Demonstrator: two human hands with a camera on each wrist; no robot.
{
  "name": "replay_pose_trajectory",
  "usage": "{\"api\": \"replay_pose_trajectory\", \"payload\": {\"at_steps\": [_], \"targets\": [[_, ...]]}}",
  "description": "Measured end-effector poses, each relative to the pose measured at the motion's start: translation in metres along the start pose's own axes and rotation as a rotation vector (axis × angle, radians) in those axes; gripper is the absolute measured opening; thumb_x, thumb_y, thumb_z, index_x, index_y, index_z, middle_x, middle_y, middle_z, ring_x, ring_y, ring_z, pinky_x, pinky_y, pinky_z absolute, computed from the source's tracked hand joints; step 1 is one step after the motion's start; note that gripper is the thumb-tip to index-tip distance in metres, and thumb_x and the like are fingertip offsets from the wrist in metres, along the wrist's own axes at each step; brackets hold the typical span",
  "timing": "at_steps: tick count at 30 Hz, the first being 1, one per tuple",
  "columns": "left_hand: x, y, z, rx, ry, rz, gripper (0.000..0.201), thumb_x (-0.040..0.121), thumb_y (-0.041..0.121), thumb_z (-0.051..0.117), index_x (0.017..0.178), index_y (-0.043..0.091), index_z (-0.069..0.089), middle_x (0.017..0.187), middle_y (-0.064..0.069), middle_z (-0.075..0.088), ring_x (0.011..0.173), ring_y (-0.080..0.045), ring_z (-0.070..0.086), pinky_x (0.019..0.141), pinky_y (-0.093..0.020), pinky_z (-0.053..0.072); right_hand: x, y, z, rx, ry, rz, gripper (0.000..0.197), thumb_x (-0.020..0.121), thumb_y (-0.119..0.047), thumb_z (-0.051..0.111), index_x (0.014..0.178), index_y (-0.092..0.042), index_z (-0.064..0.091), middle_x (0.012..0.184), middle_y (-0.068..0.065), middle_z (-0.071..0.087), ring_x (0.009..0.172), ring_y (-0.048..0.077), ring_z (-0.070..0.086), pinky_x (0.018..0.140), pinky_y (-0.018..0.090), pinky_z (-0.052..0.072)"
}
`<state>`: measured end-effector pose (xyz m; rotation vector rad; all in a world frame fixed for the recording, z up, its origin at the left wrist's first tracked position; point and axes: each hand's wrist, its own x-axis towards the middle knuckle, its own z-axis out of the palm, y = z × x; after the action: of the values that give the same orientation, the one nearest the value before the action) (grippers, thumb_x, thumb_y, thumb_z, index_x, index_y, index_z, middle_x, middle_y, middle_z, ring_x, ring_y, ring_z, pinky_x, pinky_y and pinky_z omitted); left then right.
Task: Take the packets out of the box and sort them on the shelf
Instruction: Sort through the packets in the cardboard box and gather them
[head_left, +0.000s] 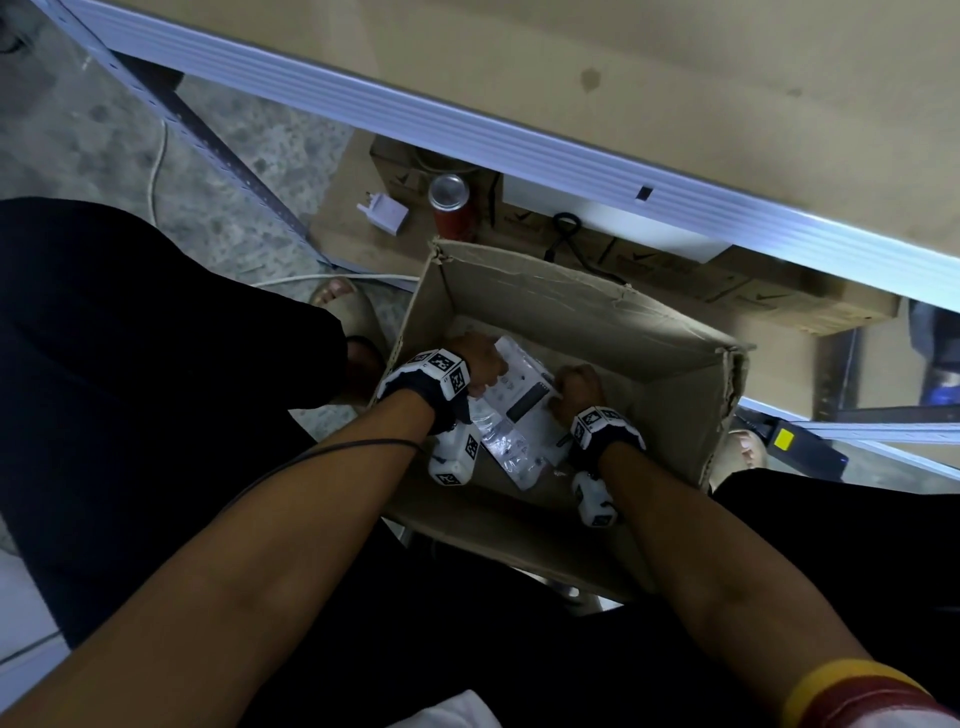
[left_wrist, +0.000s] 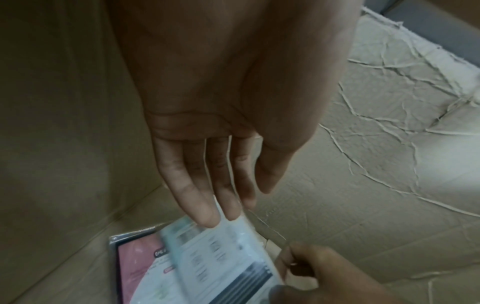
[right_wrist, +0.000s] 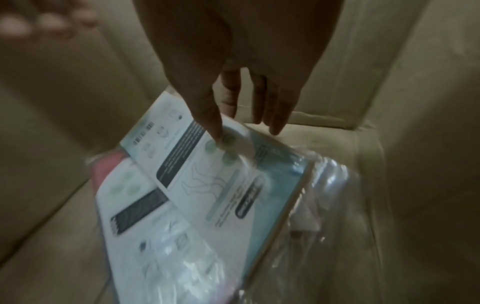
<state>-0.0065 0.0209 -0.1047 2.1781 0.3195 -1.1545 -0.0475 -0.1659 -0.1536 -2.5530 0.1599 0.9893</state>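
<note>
Fingers (left_wrist: 205, 207) among packets (head_left: 519, 415), can (head_left: 451, 205) beyond

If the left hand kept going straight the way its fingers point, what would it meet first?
Probably the white packet: the left hand has straight fingers aimed down at its near edge, just short of touching, though depth is unclear.
</note>
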Motion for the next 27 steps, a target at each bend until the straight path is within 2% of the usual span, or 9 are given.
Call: {"api": "replay_pose_trajectory", "payload": {"at_steps": [6, 10, 13, 15, 17, 20, 22, 25, 27], "targets": [[-0.001, 0.0, 0.002, 0.012, -0.01, -0.001, 0.027, 0.098, 0.017, 0.056, 0.116, -0.001, 0.066, 0.095, -0.012, 0.069, 0.074, -0.021, 0.064, 0.069, -0.033, 0.057, -0.002, 0.016, -0.004, 0.134, -0.081, 0.086, 0.042, 0.092, -0.016, 0.061, 0.129, 0.001, 0.05, 0.132, 0.023, 0.055, 0.122, 0.036, 0.054, 0.097, 0.037, 0.046], [0.0, 0.003, 0.001, -0.012, -0.134, -0.046, 0.024, 0.101, 0.014, 0.054, 0.115, -0.003, 0.063, 0.106, -0.017, 0.066, 0.075, -0.021, 0.059, 0.076, -0.035, 0.052, -0.001, 0.02, -0.004, 0.193, -0.028, 0.094, 0.035, 0.092, -0.015, 0.06, 0.123, 0.0, 0.051, 0.128, 0.024, 0.054, 0.118, 0.037, 0.055, 0.096, 0.041, 0.048], [0.001, 0.004, 0.001, -0.031, -0.111, -0.067, 0.017, 0.098, 0.015, 0.057, 0.096, 0.001, 0.066, 0.09, -0.012, 0.065, 0.064, -0.018, 0.056, 0.067, -0.031, 0.05, -0.004, 0.02, -0.007, 0.21, -0.024, 0.112, 0.035, 0.092, -0.014, 0.061, 0.121, 0.0, 0.05, 0.128, 0.024, 0.053, 0.118, 0.037, 0.054, 0.095, 0.04, 0.047], [0.002, 0.004, 0.004, 0.005, -0.096, -0.073, 0.018, 0.098, 0.016, 0.058, 0.091, 0.001, 0.066, 0.085, -0.01, 0.065, 0.067, -0.022, 0.06, 0.068, -0.033, 0.053, -0.005, 0.02, -0.011, 0.221, -0.034, 0.116, 0.037, 0.091, -0.015, 0.064, 0.122, -0.001, 0.05, 0.127, 0.022, 0.055, 0.117, 0.036, 0.056, 0.094, 0.038, 0.047], [0.003, 0.002, 0.007, -0.009, -0.09, -0.092, 0.023, 0.096, 0.018, 0.059, 0.105, -0.002, 0.066, 0.091, -0.014, 0.067, 0.077, -0.028, 0.063, 0.077, -0.037, 0.055, -0.004, 0.019, -0.015, 0.225, -0.045, 0.125, 0.038, 0.089, -0.015, 0.068, 0.121, -0.002, 0.053, 0.126, 0.019, 0.059, 0.116, 0.033, 0.058, 0.091, 0.034, 0.046], [0.005, 0.002, 0.012, 0.01, -0.139, -0.12, 0.032, 0.096, 0.019, 0.059, 0.119, -0.003, 0.062, 0.098, -0.016, 0.066, 0.082, -0.027, 0.061, 0.074, -0.036, 0.053, -0.005, 0.014, -0.021, 0.231, -0.053, 0.119, 0.033, 0.085, -0.014, 0.073, 0.115, -0.002, 0.063, 0.122, 0.016, 0.064, 0.113, 0.029, 0.061, 0.084, 0.026, 0.044], [0.004, 0.0, 0.016, 0.083, -0.184, -0.124, 0.034, 0.099, 0.019, 0.055, 0.126, -0.001, 0.059, 0.109, -0.015, 0.065, 0.088, -0.027, 0.061, 0.08, -0.036, 0.054, -0.006, 0.01, -0.024, 0.236, -0.053, 0.119, 0.03, 0.082, -0.014, 0.076, 0.108, -0.002, 0.068, 0.116, 0.013, 0.068, 0.109, 0.025, 0.063, 0.08, 0.022, 0.042], [0.006, -0.009, 0.022, 0.148, -0.258, -0.134, 0.042, 0.102, 0.019, 0.053, 0.14, 0.002, 0.049, 0.131, -0.018, 0.059, 0.113, -0.034, 0.061, 0.1, -0.041, 0.05, -0.008, 0.005, -0.033, 0.249, -0.018, 0.132, 0.022, 0.076, -0.014, 0.082, 0.094, -0.006, 0.073, 0.102, 0.008, 0.073, 0.095, 0.02, 0.066, 0.079, 0.024, 0.047], [0.01, -0.015, 0.029, 0.211, -0.192, -0.102, 0.044, 0.1, 0.02, 0.055, 0.14, 0.002, 0.051, 0.139, -0.017, 0.057, 0.126, -0.034, 0.056, 0.106, -0.042, 0.047, -0.01, 0.003, -0.04, 0.243, 0.016, 0.152, 0.015, 0.074, -0.015, 0.084, 0.084, -0.009, 0.074, 0.094, 0.006, 0.074, 0.09, 0.019, 0.066, 0.081, 0.028, 0.051]]}}
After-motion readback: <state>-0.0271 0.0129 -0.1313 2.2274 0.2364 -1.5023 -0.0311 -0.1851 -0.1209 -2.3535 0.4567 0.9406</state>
